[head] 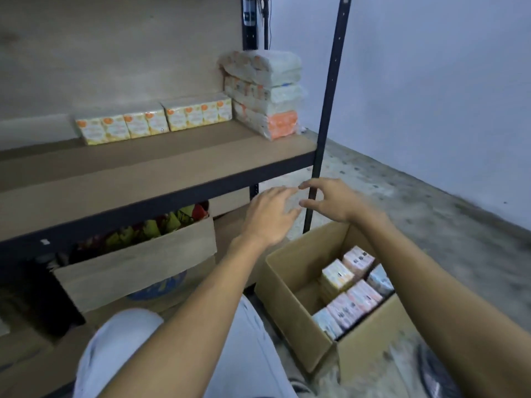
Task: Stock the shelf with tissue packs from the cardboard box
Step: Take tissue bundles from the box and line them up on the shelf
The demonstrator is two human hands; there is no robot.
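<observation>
Shelf [143,173] with tissue packs [155,122], cardboard box [290,305] below, left hand [270,216] and right hand [330,201] empty, relaxed

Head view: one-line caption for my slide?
Empty left hand and right hand hover between the cardboard box of tissue packs and the part-stocked shelf.

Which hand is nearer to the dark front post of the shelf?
Right. The right hand overlaps the front post in this view; the left hand lies to the left of it.
</observation>
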